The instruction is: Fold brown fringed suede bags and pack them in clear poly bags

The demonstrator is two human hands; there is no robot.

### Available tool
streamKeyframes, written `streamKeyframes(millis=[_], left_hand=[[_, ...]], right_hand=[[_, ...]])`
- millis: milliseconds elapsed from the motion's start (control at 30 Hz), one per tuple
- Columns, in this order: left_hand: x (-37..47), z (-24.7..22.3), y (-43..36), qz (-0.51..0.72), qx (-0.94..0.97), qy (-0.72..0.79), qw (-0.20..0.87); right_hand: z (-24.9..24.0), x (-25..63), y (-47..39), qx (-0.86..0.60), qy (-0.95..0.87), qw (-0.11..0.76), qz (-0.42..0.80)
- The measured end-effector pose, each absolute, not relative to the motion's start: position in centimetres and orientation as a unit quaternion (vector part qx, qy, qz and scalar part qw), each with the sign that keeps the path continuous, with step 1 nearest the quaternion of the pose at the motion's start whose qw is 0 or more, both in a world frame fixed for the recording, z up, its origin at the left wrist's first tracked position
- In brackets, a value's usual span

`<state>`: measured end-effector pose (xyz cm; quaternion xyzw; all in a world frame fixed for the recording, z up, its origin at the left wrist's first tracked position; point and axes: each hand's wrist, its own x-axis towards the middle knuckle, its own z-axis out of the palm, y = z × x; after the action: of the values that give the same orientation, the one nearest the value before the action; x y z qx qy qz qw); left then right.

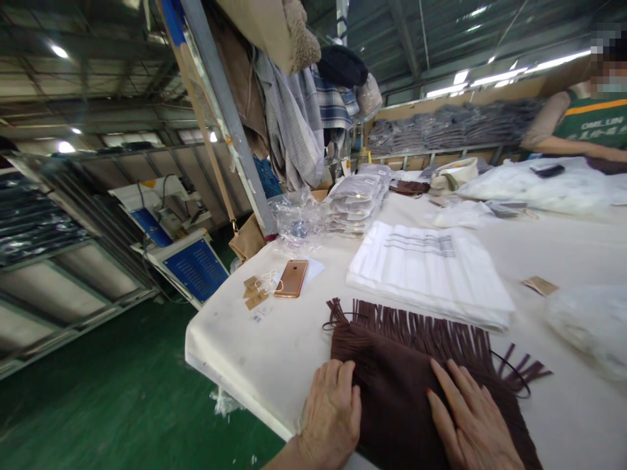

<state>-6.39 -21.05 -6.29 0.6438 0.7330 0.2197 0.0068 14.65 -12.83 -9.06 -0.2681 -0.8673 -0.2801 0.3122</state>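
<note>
A dark brown fringed cloth [392, 382] lies on the table in front of me, its strip-cut fringe pointing away and also hanging along the right side. Thin dark cord loops show at its two far corners. My left hand [333, 408] is closed at the cloth's left edge, fingers curled together against it. On the right part of the cloth my right hand [473, 418] rests flat, fingers stretched out. Just beyond the fringe is a folded white cloth bag or sheet [426, 271] with dark printed lines.
On the white table [245, 365] lie a rose-gold phone [292, 279], brown tags [255, 299], a loose tag [539, 285] and stacked bagged goods [357, 199]. Clear plastic [592, 320] sits at right. Clothes [294, 117] hang from a metal post. A co-worker [582, 124] stands at far right.
</note>
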Motion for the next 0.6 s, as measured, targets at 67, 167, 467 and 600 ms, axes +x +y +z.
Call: streamKeyframes(millis=[67,167,467,600], left_hand=[[-6.2,-5.9,-20.5,0.222,0.635,0.739,0.029],[-5.7,-5.5,-19.7,0.241,0.610,0.753,0.054],[-1.3,-6.3,-20.3,0.323,0.726,0.586,-0.159],[-2.0,-4.8,-21.6,0.339,0.761,0.536,-0.139]], right_hand=[[-9.0,14.5,-12.9,-0.270,-0.868,0.314,-0.275],[-8.9,14.4,-12.9,-0.269,-0.868,0.314,-0.274],[-10.0,14.8,-12.5,-0.268,-0.863,0.320,-0.283],[-10.0,15.0,-12.5,-0.275,-0.874,0.298,-0.267]])
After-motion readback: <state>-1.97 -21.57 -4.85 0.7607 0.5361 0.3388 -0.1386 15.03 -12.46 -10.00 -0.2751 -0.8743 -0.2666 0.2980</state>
